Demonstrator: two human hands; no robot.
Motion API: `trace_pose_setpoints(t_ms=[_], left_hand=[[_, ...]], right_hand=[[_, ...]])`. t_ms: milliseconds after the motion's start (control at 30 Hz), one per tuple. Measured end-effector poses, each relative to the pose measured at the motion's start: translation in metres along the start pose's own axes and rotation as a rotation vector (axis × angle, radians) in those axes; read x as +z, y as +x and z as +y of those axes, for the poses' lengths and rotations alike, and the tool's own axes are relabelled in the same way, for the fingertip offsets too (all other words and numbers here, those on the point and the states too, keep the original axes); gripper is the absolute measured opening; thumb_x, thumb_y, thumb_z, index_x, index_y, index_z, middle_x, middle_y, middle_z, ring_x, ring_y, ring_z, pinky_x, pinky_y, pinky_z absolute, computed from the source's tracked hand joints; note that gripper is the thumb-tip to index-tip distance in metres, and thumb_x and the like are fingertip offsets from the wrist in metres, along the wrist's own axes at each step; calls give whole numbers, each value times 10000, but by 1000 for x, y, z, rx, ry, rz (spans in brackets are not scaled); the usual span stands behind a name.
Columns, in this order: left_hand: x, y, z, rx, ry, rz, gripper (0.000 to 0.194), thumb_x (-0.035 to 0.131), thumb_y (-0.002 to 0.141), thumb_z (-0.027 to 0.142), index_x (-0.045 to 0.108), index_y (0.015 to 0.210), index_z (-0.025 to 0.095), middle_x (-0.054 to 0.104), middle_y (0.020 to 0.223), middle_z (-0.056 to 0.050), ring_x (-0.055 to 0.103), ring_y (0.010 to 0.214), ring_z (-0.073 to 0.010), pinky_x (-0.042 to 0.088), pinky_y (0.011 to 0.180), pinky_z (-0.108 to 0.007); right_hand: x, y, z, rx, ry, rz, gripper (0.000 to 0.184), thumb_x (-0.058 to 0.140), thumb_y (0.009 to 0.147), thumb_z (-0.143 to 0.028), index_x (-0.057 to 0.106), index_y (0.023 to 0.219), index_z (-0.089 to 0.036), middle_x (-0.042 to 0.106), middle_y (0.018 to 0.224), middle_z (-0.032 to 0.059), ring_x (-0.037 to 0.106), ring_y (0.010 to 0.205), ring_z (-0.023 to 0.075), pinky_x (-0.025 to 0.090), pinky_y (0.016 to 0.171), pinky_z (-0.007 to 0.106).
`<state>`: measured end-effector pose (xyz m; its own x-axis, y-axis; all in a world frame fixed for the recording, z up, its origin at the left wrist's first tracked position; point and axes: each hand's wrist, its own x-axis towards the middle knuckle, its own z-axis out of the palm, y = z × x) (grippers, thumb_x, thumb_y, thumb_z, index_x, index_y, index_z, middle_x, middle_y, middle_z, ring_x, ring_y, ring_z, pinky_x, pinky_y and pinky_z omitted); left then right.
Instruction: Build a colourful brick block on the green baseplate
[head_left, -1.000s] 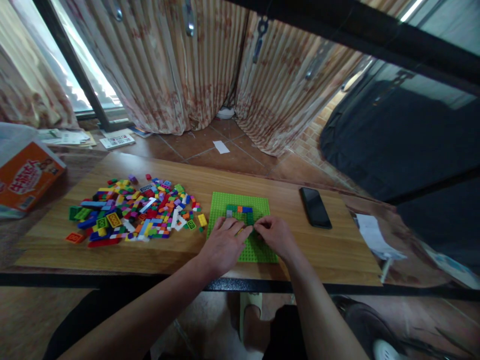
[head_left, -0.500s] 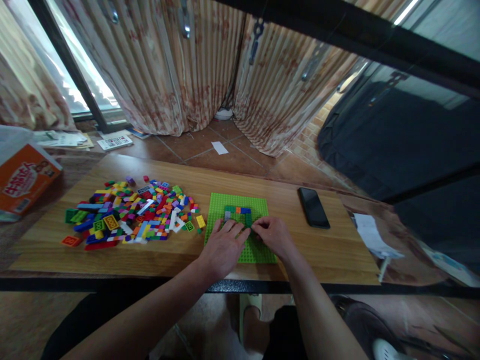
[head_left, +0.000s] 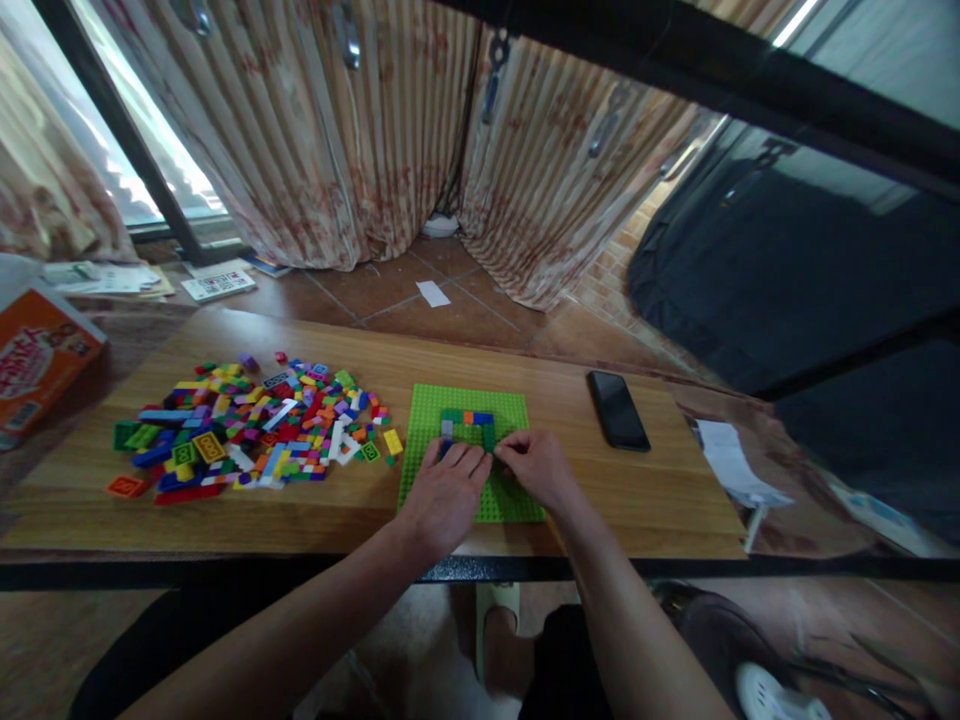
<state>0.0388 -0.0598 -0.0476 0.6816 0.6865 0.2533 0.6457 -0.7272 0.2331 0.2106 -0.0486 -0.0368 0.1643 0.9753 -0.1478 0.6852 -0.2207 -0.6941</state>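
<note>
A bright green studded baseplate (head_left: 512, 403) lies on the wooden table. Toy bricks (head_left: 480, 419) form a low outline on it: green, orange and blue along the far side, a grey brick (head_left: 447, 428) on the left, and a dark green brick (head_left: 489, 436) on the right. My left hand (head_left: 444, 490) rests over the plate's near left part, fingers extended and touching the outline, hiding its near part. At the outline's right side, my right hand (head_left: 537, 466) has thumb and index finger pinched; whatever lies between them is hidden.
A pile of loose mixed bricks (head_left: 255, 430) spreads over the table's left side, with a yellow brick (head_left: 393, 441) near the plate. To the right lies a black phone (head_left: 618, 410). An orange and white box (head_left: 41, 360) stands beyond the table's left end.
The whole view has shifted slightly to the left. Both hands keep nearly the same place at the brick outline, the right fingertips still pinched at its right side.
</note>
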Motion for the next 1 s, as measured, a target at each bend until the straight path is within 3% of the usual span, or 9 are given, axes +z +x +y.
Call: trace_pose_setpoints(t_ms=[600, 833, 1000], left_hand=[[0, 3, 3, 7, 25, -8, 297, 439, 906, 117, 595, 1158, 109, 654, 1112, -105, 566, 1059, -260, 332, 1038, -544], [-1, 0, -3, -15, -105, -5, 315, 459, 916, 160, 573, 1209, 149, 648, 1188, -99, 553, 1134, -258, 301, 1059, -549], [-6, 3, -11, -50, -253, 36, 350, 518, 881, 157, 561, 1228, 153, 652, 1204, -94, 555, 1140, -252, 345, 1036, -491]], right_hand=[[2, 4, 1, 51, 6, -14, 154, 605, 754, -221, 740, 737, -149, 719, 661, 51, 650, 570, 160, 455, 535, 236], [-1, 3, 7, 73, 158, -85, 150, 612, 775, -258, 712, 747, -150, 664, 580, 19, 609, 512, 131, 444, 483, 214], [-6, 0, 9, 97, 251, -115, 146, 592, 786, -233, 705, 755, -147, 644, 563, 7, 593, 501, 116, 432, 470, 198]])
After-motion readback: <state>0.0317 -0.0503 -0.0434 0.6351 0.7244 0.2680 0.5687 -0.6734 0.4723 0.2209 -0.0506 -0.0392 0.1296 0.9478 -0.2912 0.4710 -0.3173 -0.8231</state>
